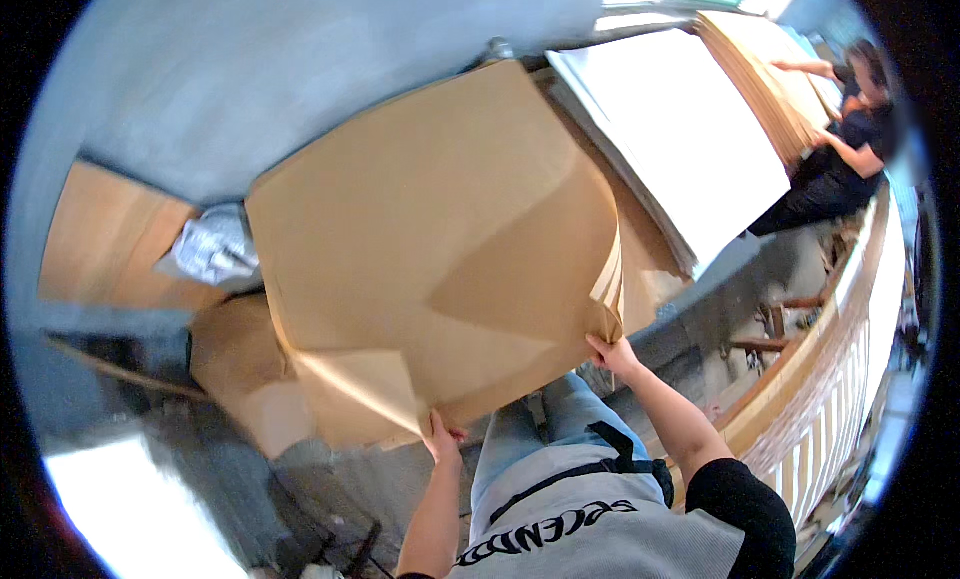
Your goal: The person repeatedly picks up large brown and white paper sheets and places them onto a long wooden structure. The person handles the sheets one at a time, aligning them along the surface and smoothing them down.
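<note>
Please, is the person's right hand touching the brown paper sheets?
Touching: the head view shows the right hand pinching the curled near edge of the brown paper sheets.

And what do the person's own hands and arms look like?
The left hand and right hand are bare, with no gloves or watch visible. The forearms are uncovered too. A wide, short black sleeve covers the upper right arm, joined to a grey top; only a sliver of black shows on the left.
</note>
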Demonstrator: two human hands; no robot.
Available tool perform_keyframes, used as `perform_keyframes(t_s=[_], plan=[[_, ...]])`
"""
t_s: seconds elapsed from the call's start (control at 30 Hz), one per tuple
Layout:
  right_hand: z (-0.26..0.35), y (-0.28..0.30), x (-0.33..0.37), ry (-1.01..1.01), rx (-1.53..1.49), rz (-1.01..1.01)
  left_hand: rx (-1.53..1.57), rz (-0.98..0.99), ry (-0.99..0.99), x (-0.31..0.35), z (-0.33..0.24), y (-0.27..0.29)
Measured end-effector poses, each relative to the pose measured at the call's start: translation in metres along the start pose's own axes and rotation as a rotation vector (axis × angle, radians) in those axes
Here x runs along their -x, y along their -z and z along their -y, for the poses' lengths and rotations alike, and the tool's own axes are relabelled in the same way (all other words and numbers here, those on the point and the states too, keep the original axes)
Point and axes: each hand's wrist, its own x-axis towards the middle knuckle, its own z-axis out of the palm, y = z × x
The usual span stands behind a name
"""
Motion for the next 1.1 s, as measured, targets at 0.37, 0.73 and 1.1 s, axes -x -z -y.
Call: perform_keyframes(t_s=[0.37, 0.73, 1.1], plan=[[0.021, 0.194, -0.041, -0.077, -0.030, -0.350, 0.018, -0.055, 0.256, 0.006, 0.028, 0.002], [0.005, 0.320, -0.157, 0.118, 0.494, -0.600, -0.023, -0.125, 0.291, 0.021, 0.008, -0.027], [0.009, 0.332, -0.176, 0.000, 0.380, -0.352, -0.057, -0.209, 0.318, 0.032, 0.004, -0.032]])
